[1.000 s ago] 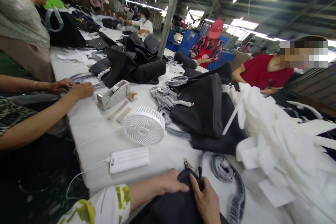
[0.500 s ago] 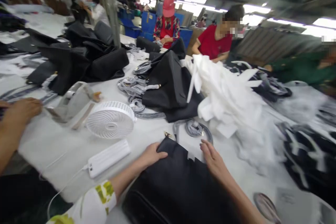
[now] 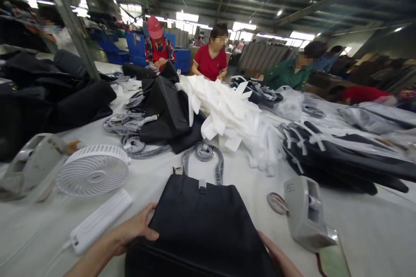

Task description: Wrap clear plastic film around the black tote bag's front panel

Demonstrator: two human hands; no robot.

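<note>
Down at the bottom centre of the frame, a black bag lay flat on the white table, its wrapped strap looping away toward the middle. The left hand rested at the bag's left edge, fingers curled against the side and thumb on top, a loose grip on the fabric. The right hand sat at the bag's lower right corner, mostly hidden behind it, so whether it was spread or closed could not be told.

Just left of the bag lay a white power bank, and above that a white fan facing up. A grey tape dispenser stood right of the bag, bearing a small mark too blurred to read; a second dispenser sat at the left edge. No writing anywhere could be read.

Further back, a pile of white foam sheets lay beside another black bag. People in red and green tops worked along the table's far side.
</note>
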